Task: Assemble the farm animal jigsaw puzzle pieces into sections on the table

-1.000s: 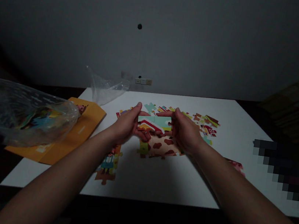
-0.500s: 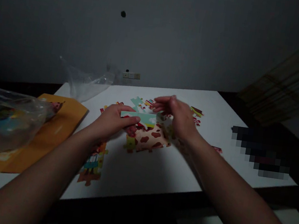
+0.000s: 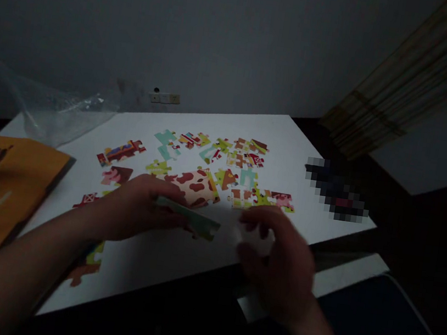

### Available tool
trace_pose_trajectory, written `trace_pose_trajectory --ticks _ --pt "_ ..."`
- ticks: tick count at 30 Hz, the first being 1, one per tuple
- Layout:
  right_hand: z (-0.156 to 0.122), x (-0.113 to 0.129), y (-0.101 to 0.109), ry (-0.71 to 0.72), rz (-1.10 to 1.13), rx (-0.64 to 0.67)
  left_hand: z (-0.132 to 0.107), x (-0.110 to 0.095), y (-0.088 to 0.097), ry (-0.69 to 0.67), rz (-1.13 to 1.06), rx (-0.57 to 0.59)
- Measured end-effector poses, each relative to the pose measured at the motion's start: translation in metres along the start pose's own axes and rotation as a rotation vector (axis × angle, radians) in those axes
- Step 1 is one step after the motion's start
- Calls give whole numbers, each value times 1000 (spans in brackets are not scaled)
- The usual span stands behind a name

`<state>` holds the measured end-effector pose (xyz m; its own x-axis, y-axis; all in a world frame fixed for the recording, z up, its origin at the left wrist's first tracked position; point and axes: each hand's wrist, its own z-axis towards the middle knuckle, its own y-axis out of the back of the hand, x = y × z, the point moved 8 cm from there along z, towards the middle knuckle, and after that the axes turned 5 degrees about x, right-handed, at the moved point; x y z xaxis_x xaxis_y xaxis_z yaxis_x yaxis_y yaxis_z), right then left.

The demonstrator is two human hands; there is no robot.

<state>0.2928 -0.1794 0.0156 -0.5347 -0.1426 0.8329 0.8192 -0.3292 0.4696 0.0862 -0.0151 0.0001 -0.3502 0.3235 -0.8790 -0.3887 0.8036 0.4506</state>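
My left hand point(image 3: 140, 208) is closed on a light green puzzle piece point(image 3: 195, 220), tilted and raised above the white table point(image 3: 143, 267). To the right and lower, my right hand point(image 3: 277, 258) hangs near the table's front edge, its fingers curved and apart, with nothing in them. Behind the held piece lies a joined section with brown cow patches point(image 3: 194, 185). Several loose or paired pieces are spread beyond it, among them a pink pig piece point(image 3: 283, 200) and a red barn piece point(image 3: 254, 161). My left forearm partly covers a strip of joined pieces point(image 3: 87, 267).
An orange envelope point(image 3: 25, 184) lies at the left, with a clear plastic bag point(image 3: 60, 114) behind it. A pixelated dark object point(image 3: 334, 191) sits near the right table edge. A dark blue seat point(image 3: 384, 323) is below at the right, and a curtain point(image 3: 382, 101) hangs beyond.
The view has turned to the right. My right hand has drawn back from over the pieces toward the front edge. My left hand still holds the green piece, now tipped more edge-on.
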Motion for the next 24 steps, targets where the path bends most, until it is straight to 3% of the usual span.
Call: trace_pose_trajectory --ticks 3,5,14,24 --pt "-8 12 -36 174 -125 80 0 1 -21 -2 -15 72" --pt "-8 15 -48 240 -143 115 0 2 -29 -10 12 116" --pt "-4 10 -59 317 -215 200 -5 -3 -42 37 233 335" --pt "0 10 -62 300 -299 197 -5 -3 -42 -40 300 325"
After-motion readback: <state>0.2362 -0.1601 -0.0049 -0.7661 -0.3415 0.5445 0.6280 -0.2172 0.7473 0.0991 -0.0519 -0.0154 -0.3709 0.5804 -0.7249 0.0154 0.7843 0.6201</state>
